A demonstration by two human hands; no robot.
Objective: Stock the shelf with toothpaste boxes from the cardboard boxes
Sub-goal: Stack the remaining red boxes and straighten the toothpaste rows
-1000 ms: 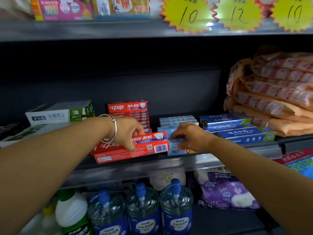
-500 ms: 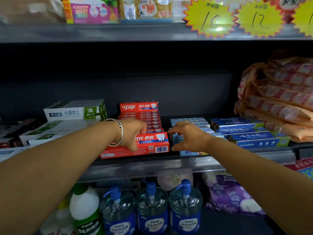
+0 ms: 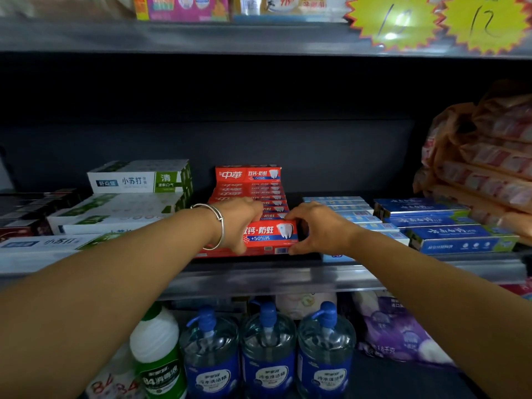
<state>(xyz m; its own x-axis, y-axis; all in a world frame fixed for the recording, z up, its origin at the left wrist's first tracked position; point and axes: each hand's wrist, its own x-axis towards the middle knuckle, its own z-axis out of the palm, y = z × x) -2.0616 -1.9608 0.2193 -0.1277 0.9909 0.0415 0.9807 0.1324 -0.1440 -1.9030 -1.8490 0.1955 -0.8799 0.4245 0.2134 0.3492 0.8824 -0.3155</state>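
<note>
A red toothpaste box [image 3: 270, 234] lies lengthwise at the front of the dark shelf [image 3: 259, 276], ahead of a row of matching red boxes [image 3: 247, 175]. My left hand [image 3: 239, 223], with a silver bangle on the wrist, grips the box's middle: fingers over the top, thumb on the front face. At the box's right end is my right hand [image 3: 319, 228], with a finger on the top corner and the thumb at the lower corner by the barcode. No cardboard box is in view.
Light blue boxes [image 3: 339, 205] and dark blue boxes [image 3: 449, 234] sit to the right, white-and-green boxes [image 3: 138, 180] to the left. Bagged pink packs [image 3: 489, 156] are piled at far right. Pump bottles [image 3: 267, 355] and a white-and-green bottle [image 3: 158, 355] stand below.
The red box has gone from slanted over the shelf edge to square with its row. My right hand left the light blue boxes and moved left to the red box's end.
</note>
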